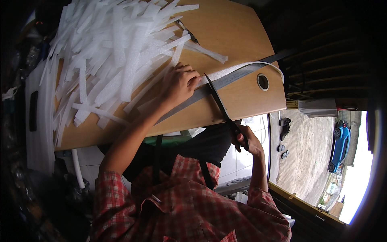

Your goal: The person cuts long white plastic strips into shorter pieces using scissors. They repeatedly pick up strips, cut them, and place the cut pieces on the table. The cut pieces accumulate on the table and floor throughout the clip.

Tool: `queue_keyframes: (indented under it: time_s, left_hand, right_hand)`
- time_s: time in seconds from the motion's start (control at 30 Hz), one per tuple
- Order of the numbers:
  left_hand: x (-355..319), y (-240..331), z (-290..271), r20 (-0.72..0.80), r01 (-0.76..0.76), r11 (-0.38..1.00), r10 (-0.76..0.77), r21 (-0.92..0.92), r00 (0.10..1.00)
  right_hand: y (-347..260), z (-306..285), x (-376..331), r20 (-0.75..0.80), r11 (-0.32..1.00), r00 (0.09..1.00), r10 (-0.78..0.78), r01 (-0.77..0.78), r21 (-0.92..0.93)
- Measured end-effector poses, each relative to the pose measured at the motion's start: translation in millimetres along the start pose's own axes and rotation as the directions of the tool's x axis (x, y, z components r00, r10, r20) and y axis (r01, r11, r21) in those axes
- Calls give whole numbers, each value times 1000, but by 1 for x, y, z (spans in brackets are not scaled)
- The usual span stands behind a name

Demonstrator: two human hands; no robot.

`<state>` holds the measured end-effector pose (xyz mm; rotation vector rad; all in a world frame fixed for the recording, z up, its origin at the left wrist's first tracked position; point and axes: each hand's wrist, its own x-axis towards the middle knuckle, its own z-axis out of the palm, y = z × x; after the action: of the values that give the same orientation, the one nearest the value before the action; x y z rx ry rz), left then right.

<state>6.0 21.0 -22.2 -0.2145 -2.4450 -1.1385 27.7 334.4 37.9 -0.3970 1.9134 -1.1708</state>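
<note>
far-right tabletop lies free — heaped foam strips block the left

rough matt foam strips; smooth wood-look tabletop.

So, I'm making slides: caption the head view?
Left hand at a white foam strip, right hand holding long black scissors across it.

Worn on the head, a fisheye camera looks down from above and behind the fingers, near yet wide, reaching past them across the tabletop.
</note>
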Motion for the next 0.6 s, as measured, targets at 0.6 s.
queue_keyframes:
  time_s: [0.6]
  left_hand:
    - [-1, 0, -6, 30, -9, 999, 11, -54, 1000]
  right_hand:
    - [3, -3, 2, -46, 989, 999, -29, 22, -148]
